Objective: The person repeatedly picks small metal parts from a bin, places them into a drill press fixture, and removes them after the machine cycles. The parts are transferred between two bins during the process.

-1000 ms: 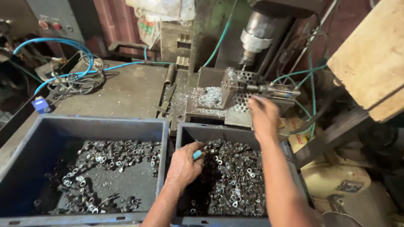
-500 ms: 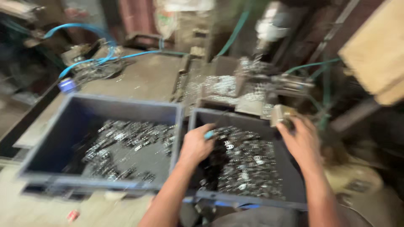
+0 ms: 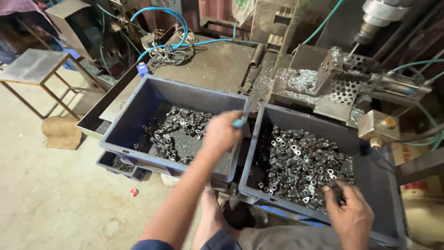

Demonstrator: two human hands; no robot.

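Note:
My left hand (image 3: 221, 133) is a closed fist around a small blue-tipped object (image 3: 239, 122), held over the right edge of the left dark-blue crate (image 3: 134, 115). That crate holds a thin layer of small dark metal ring parts (image 3: 175, 132). My right hand (image 3: 349, 213) reaches into the right dark-blue crate (image 3: 377, 173), fingers curled into its thicker pile of the same metal parts (image 3: 296, 162). Both forearms come up from the bottom edge.
Behind the crates stands a drill spindle (image 3: 377, 16) over a perforated fixture (image 3: 344, 90) strewn with metal chips. Blue hoses (image 3: 180, 28) lie on the steel bench. A metal stool (image 3: 32, 65) and burlap cloth (image 3: 60, 132) sit at left on the floor.
My right hand came down from the drill fixture into the right crate. My left hand lifted out of that crate and moved left to the left crate's edge. The view swung left.

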